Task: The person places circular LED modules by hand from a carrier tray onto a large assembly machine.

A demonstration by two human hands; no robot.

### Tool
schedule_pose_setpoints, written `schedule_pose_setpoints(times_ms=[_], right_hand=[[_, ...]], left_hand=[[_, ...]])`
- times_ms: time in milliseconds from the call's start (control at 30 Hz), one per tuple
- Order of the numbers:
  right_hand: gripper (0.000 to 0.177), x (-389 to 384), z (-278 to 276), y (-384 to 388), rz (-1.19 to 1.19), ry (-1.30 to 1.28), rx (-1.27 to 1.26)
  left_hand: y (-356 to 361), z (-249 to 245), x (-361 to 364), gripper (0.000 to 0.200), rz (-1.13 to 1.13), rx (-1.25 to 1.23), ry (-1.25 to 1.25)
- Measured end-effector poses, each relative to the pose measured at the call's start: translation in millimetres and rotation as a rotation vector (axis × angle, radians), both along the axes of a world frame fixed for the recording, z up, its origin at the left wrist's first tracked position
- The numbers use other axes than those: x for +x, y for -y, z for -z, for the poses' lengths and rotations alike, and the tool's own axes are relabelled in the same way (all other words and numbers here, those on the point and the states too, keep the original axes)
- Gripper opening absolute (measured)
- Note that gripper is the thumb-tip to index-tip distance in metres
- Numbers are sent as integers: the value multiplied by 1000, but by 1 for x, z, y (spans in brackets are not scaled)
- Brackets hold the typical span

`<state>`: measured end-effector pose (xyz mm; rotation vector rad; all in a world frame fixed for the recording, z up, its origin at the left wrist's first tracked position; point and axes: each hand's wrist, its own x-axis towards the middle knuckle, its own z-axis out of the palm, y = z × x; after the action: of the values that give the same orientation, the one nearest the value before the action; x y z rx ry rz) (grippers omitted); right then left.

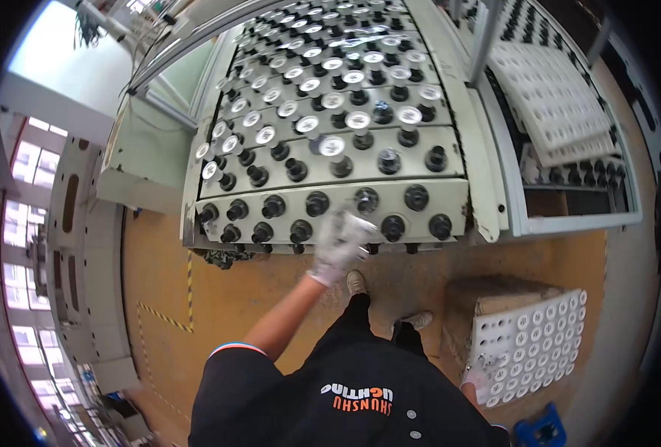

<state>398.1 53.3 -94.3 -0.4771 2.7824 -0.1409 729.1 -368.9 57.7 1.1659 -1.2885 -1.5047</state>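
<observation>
The wearer's left hand [340, 242], in a pale glove, reached over the lower front of a pale green rack [483, 164]; motion blur made it impossible to tell whether its fingers were clenched, released or grasping a small part. The nearest black holders [393, 228] stood to either side of this hand, and a glossy clear piece [366, 200] on a holder lay just beyond the fingertips, contact with it being uncertain. Farther up the sloping rack, rows of white-topped pieces [332, 146] sat on similar holders. The gloved right hand [481, 380] was at the near left edge of a white tray [487, 335], its fingers overlapping that edge in this view; whether they were closed around it could not be told. The tray lay tilted, extending rightward from these fingers, beside and partly in front of a cardboard box [457, 305]. White round discs [537, 331] filled most of the tray in rows, while dark holes showed at its upper left corner. At the upper right, overlapping white trays [550, 97] rested on a neighbouring frame [591, 221], well apart from the 2 hands
</observation>
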Motion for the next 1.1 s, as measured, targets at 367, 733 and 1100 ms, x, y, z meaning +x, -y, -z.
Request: schedule_pose_setpoints(times_ms=[367, 733, 1100], right_hand=[[53, 92, -148, 250, 33, 362, -725], [52, 65, -241, 421, -610, -54, -607], [60, 34, -159, 548, -987, -327, -328]], left_hand=[[182, -22, 228, 53, -207, -452, 1327], [183, -33, 207, 58, -100, -215, 1227], [136, -94, 180, 60, -389, -222, 783]])
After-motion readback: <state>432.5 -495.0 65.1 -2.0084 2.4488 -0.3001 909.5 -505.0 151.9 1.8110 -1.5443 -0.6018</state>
